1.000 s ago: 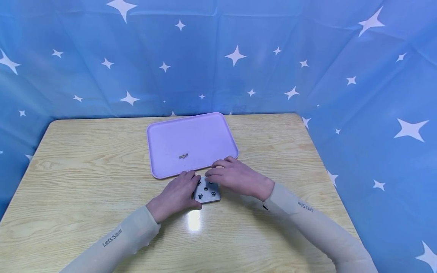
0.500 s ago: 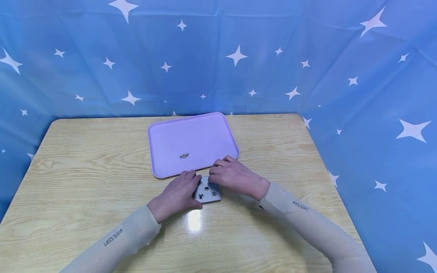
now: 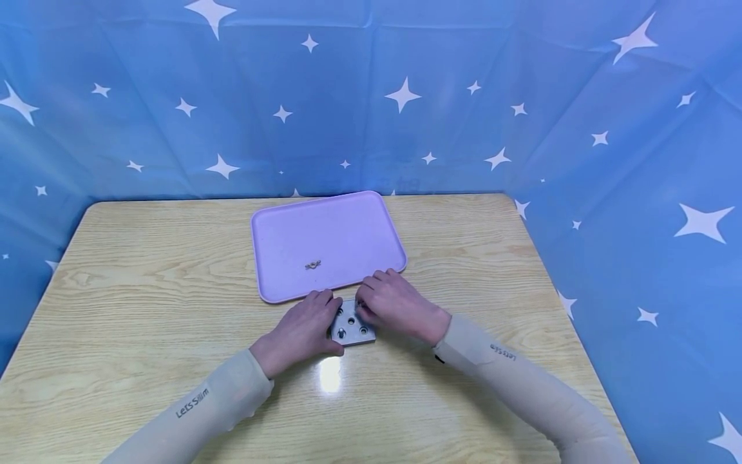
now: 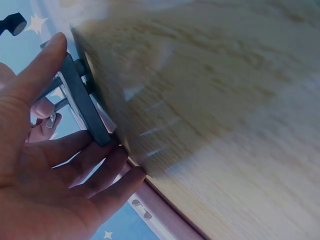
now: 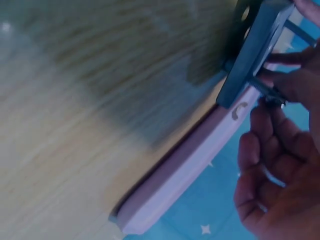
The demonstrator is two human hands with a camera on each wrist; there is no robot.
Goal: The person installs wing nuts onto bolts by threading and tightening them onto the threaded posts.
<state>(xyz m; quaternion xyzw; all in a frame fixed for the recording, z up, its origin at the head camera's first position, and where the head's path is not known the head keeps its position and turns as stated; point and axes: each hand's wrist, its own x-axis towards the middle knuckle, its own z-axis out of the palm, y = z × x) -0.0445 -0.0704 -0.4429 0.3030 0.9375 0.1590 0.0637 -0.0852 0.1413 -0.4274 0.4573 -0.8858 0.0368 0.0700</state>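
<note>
A metal plate (image 3: 351, 322) with several holes lies on the table in front of the tray. My left hand (image 3: 301, 332) grips its left side, thumb (image 4: 42, 65) at one edge and fingers at the opposite one. One threaded bolt (image 3: 341, 333) stands up from the plate's near-left hole. At the far-right corner, my right hand (image 3: 394, 306) pinches a small wing nut (image 4: 51, 120) at the end of another bolt (image 5: 266, 89). Its fingers (image 5: 260, 122) curl around that bolt's end and hide the corner in the head view.
Behind the plate sits a purple tray (image 3: 324, 225), its front rim close to both hands. A brass-coloured wing nut (image 3: 313, 265) lies in it. The wooden table (image 3: 174, 258) meets a blue star-patterned curtain (image 3: 348, 96) at the back and sides.
My right hand has shifted slightly, its wrist turning and its fingers curling in more at the plate's far-right corner. The left hand and plate stay in place.
</note>
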